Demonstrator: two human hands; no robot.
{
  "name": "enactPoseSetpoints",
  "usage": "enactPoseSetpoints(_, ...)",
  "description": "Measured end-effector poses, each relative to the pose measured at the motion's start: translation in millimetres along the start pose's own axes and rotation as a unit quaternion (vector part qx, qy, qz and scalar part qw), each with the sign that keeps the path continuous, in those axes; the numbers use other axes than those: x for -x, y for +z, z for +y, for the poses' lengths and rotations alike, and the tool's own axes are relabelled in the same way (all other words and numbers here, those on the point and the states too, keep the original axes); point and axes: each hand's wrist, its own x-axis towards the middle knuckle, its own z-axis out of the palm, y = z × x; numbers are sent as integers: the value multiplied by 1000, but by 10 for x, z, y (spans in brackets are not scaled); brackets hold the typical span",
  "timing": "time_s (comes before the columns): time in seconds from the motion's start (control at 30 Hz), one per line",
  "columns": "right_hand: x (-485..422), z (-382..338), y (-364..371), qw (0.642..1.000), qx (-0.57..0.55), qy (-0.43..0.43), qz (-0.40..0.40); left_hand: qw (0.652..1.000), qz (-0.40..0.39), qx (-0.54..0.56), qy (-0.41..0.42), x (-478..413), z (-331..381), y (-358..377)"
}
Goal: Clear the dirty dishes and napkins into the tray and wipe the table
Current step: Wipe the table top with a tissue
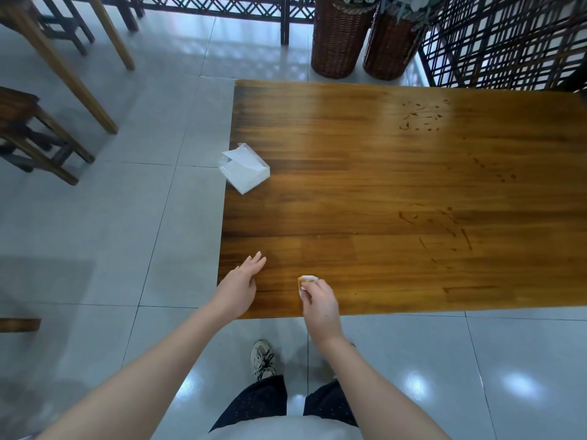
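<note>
Pinches crumpled stained napkin (307, 279) in right grip (320, 304), fingers curled round it, at near edge of bench (349, 173). Holds left grip (239, 282) apart, fingers straight, just left of right grip over bench corner; touching wood or not, cannot tell. Shows white tissue pack (244, 171) well ahead of left grip, overhanging bench edge. Shows brown smears (444, 230) ahead-right of right grip, splatter (421, 117) farther ahead.

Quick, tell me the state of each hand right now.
Left hand: open, fingers straight, holding nothing, over the table near its corner.
Right hand: closed, pinching a small stained white napkin wad.
</note>
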Motion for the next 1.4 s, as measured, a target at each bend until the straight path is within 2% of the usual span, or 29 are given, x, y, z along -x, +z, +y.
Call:
enactPoseSetpoints(0.1, 28, -136, 123, 997, 17, -52, -52, 1000, 6, -2, -3, 6, 40, 4)
enactPoseSetpoints(0.2, -6, -99, 95, 995, 23, -61, -72, 1000, 11, -4, -5, 18, 67, 12)
enactPoseSetpoints(0.4, -100, 303, -370, 1000, 6, 20, -4, 1000, -3, -3, -24, 47, 143, 67)
enactPoseSetpoints(0.63, 38, 973, -1009, 992, 24, 109, 64, 999, -34, 5, -2, -16, 569, 321)
enactPoseSetpoints(1.17, 20, 2292, -2187, 977, 57, 172, 115, 998, -51, -16, 27, -219, 1603, 1166)
enactPoseSetpoints(1.3, -24, 2239, -2150, 984, 30, 147, 94, 999, -43, -20, 21, -264, 1834, 1345)
enactPoseSetpoints(1.4, -23, 2034, -1939, 996, 14, 84, 18, 999, -39, -16, 16, -278, 1986, 1461)
